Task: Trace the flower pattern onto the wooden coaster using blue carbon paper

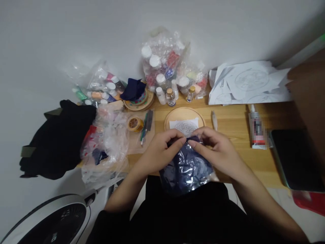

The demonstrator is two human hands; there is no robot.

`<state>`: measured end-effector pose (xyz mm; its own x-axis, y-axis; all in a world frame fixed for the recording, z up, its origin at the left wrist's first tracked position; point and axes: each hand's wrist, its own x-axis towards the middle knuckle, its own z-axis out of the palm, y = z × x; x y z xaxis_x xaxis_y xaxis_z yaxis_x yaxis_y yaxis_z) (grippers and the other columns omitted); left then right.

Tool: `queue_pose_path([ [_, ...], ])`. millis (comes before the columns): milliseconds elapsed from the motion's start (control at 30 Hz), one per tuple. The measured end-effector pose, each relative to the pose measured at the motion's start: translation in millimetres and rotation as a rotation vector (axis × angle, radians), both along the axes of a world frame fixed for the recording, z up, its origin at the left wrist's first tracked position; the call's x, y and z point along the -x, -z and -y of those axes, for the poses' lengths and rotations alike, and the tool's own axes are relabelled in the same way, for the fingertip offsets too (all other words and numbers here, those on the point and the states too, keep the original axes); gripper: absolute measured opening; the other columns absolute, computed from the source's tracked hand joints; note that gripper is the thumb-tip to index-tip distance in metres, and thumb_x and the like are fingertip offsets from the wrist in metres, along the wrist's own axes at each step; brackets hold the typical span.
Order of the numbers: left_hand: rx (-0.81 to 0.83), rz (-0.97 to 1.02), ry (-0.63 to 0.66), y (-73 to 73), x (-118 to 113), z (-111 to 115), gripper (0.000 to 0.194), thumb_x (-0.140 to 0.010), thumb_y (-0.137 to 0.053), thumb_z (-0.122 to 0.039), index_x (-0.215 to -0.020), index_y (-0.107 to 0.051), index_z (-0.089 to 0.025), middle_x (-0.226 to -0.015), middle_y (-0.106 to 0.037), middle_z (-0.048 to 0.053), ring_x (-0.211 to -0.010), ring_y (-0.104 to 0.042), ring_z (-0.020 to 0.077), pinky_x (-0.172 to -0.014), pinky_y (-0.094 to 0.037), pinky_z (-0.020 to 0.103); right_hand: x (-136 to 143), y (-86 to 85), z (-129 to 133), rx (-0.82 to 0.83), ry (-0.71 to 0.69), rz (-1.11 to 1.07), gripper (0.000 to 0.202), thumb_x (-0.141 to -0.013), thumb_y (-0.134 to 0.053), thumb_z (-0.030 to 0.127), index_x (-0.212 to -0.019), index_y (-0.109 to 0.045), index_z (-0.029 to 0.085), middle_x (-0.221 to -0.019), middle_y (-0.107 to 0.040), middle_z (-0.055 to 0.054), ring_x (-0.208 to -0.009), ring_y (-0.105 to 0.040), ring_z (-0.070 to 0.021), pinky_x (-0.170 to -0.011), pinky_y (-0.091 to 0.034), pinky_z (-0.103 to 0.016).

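A clear plastic bag with dark blue cloth inside hangs over the table's front edge, close to my body. My left hand pinches its upper edge from the left, thumb and fingers closed. From the right, my right hand grips the same edge, and the two thumbs nearly meet at the bag's mouth. Just beyond my fingers lies a white paper with a printed swirl pattern, resting on a round wooden hoop. The bag and my hands hide the hoop's near side.
Left of the hoop are an amber spool and several pens. Bags of bottles line the wall. Rightward lie a white-handled tool, a glue tube, printed papers and a dark tablet. Black cloth is at left.
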<state>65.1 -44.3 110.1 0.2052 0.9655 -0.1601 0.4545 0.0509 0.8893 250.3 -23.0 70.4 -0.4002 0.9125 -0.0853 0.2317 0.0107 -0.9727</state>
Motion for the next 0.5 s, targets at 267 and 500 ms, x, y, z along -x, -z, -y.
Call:
queue_pose_path([
  [267,0.052,0.045,-0.039,6.6,-6,2,0.02,-0.092,-0.053,-0.024,-0.079,-0.065,-0.016,-0.071,-0.062,-0.003,-0.07,-0.056,0.0087,-0.065,-0.043,0.019,-9,-22.8,5,-0.581,-0.194,0.302,0.018,-0.092,-0.052,0.02,-0.075,-0.058,0.018,-0.065,-0.059,0.001,-0.057,-0.053,-0.0093,-0.053,-0.038,-0.023],
  [500,0.065,0.069,0.104,1.3,-6,3,0.019,-0.093,-0.048,-0.019,-0.09,-0.067,-0.017,-0.088,-0.07,-0.001,-0.082,-0.062,0.011,-0.074,-0.046,0.021,-12,-16.0,2,-0.544,-0.205,0.409,0.025,-0.091,-0.048,0.023,-0.069,-0.056,0.018,-0.059,-0.056,0.001,-0.053,-0.051,-0.0096,-0.052,-0.033,-0.024],
])
